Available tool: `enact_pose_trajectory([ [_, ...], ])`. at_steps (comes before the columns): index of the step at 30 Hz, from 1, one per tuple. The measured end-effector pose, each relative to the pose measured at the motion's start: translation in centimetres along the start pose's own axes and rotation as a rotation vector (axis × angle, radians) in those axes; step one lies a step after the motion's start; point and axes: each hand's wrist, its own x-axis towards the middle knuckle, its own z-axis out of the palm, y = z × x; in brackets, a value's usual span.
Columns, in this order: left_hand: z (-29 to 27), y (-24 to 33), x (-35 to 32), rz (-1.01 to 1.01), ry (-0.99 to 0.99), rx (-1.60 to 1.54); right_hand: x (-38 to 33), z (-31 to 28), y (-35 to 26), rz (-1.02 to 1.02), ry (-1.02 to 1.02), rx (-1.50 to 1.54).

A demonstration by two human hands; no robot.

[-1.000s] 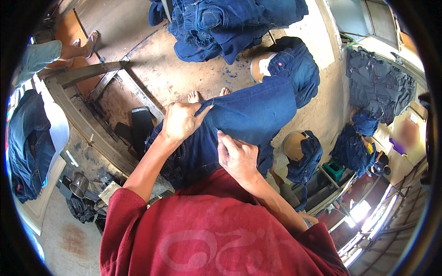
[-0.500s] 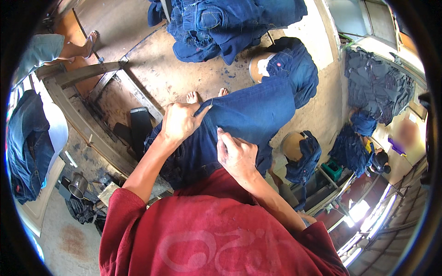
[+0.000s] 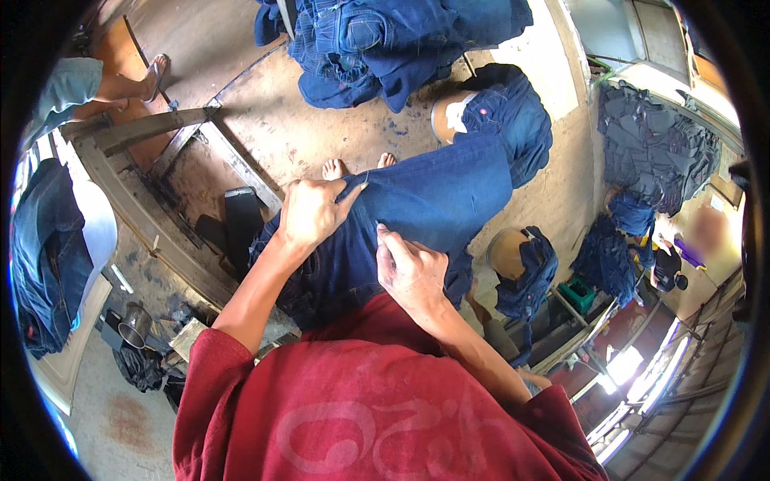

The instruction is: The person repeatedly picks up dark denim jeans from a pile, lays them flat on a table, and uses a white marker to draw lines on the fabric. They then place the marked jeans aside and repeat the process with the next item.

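Left hand (image 3: 311,212) closed, pinching an edge of the dark blue jeans (image 3: 433,200), right hand (image 3: 411,268) gripping a fold just beside it, jeans spread over the person's lap, bare toes (image 3: 333,168) past the cloth, denim pile (image 3: 385,40) on the floor beyond

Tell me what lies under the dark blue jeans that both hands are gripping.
Past the far edge of the jeans held by the left hand and right hand, bare toes and dusty floor show. The support under the cloth is covered.
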Motion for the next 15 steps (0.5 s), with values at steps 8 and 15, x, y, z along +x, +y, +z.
enact_pose_trajectory([
  [8, -0.04, 0.05, 0.0, -0.026, -0.03, -0.01, -0.07, 0.23, -0.37, -0.016, -0.045, -0.052],
  [15, -0.07, -0.04, -0.38, -0.004, 0.002, -0.022, -0.24, 0.5, -0.24, -0.043, -0.017, -0.033],
])
